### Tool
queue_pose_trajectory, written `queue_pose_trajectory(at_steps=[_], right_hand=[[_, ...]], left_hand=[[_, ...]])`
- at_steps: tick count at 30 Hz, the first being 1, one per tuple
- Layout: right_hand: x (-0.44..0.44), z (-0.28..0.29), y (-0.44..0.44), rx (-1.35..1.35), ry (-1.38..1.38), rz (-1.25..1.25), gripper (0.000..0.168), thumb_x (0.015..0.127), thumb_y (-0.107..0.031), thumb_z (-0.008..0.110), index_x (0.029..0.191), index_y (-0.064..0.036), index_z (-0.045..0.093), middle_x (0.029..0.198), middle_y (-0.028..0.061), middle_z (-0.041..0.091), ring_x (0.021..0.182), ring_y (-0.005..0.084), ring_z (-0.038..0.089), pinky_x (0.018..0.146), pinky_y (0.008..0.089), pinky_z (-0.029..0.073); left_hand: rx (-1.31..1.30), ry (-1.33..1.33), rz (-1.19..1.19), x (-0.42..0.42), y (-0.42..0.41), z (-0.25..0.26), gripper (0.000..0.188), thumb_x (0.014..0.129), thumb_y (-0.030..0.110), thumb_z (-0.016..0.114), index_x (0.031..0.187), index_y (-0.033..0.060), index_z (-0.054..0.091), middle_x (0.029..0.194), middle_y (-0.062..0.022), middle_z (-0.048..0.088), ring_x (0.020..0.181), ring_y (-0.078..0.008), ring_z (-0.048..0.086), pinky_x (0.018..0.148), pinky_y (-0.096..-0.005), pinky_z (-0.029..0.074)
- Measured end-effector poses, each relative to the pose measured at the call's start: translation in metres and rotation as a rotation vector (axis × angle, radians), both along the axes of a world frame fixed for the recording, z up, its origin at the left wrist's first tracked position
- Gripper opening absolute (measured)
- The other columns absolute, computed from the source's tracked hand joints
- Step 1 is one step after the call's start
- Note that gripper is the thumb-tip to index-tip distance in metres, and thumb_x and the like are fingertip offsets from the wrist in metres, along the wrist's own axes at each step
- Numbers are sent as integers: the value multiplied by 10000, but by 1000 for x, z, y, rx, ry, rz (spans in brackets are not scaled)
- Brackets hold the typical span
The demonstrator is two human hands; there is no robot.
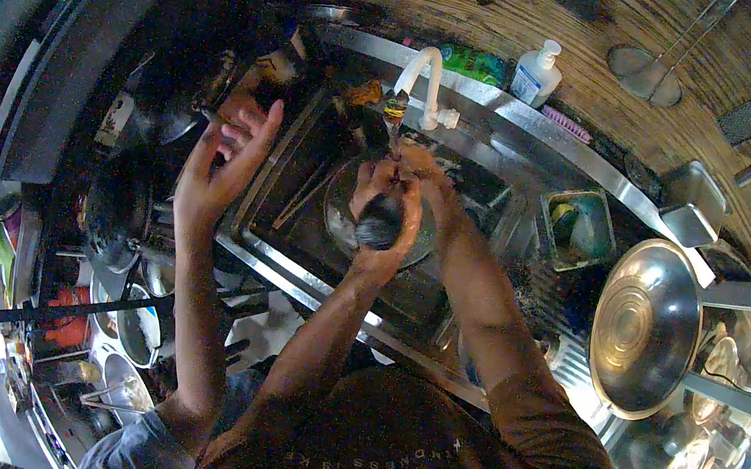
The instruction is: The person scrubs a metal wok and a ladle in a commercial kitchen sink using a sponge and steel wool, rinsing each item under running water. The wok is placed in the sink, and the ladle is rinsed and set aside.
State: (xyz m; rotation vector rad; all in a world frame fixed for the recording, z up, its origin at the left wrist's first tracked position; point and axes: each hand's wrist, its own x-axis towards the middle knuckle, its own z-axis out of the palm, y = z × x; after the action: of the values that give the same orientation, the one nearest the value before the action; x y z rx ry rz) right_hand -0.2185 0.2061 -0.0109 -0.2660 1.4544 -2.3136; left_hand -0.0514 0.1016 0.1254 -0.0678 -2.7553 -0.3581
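Over a sink (265, 174), my left hand (379, 254) is curled around a dark, rounded, shiny object (379, 224) whose kind I cannot tell. My right hand (425, 166) meets the left hand's fingers just below the white curved faucet (434, 83); whether it grips the object too is hidden. Water seems to run from the spout onto the fingers. Beneath both hands a round bowl or pan (341, 217) lies in the sink, partly covered by them. A pair of tongs or similar thin metal utensil (302, 199) rests to its left.
Another person's bare hand (230, 164) is raised at the sink's left side. A pump bottle (538, 75), a pink brush (567, 124) and a green packet (469, 64) line the back edge. Rightward are a sponge container (576, 228) and a large metal bowl (645, 331).
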Motion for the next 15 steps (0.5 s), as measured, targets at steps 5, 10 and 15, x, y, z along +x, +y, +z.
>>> queue_pose_trajectory(at_steps=[5, 10, 15], right_hand=[[65, 41, -3, 205, 161, -239, 208, 929, -229, 655, 1048, -58, 662, 931, 43, 685, 827, 219, 667, 761, 359, 543], [73, 142, 36, 388, 527, -738, 205, 927, -201, 654, 1060, -45, 655, 938, 72, 696, 784, 227, 663, 732, 356, 548], [-58, 289, 61, 883, 896, -1106, 480, 898, -232, 677, 1305, -19, 540, 1054, 201, 689, 983, 378, 662, 878, 449, 515]], left_hand=[[52, -41, 17, -3, -13, -5, 373, 923, 339, 613, 1172, 62, 633, 825, -200, 694, 747, -398, 681, 686, -530, 549], [195, 9, 21, -25, -2, 16, 376, 910, 343, 628, 1152, 55, 637, 826, -201, 695, 748, -401, 681, 689, -527, 551], [343, 57, 16, -48, -1, 42, 380, 897, 347, 644, 1132, 49, 641, 828, -202, 696, 750, -405, 682, 692, -524, 552]])
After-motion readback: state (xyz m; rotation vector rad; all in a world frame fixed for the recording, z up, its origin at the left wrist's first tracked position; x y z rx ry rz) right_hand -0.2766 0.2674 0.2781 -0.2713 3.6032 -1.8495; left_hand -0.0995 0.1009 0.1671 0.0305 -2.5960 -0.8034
